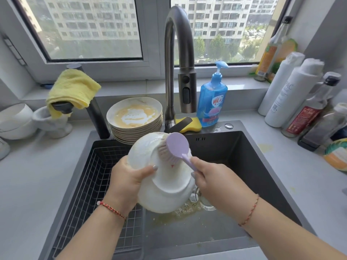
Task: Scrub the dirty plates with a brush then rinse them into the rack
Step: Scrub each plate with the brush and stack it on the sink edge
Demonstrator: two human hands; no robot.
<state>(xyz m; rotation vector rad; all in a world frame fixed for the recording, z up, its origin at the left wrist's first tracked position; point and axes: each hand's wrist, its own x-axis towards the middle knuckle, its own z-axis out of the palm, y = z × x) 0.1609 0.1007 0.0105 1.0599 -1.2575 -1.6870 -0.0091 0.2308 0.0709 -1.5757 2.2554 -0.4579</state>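
Observation:
My left hand point(129, 177) grips a white plate point(165, 186) by its left rim, holding it tilted over the dark sink point(244, 166) with its underside towards me. My right hand point(208, 177) holds the handle of a lilac dish brush point(176, 147), whose bristles press on the plate's upper back. A stack of several dirty plates point(135, 119), the top one smeared yellow, stands on the sink's back edge. A black wire rack point(90, 181) fills the left part of the sink.
A curved grey tap point(180, 59) arches over the sink. Behind it stand a blue soap bottle point(212, 102) and a yellow sponge point(191, 124). A yellow cloth point(73, 91) hangs at the left. Bottles point(293, 98) crowd the right counter. White bowls point(16, 121) sit far left.

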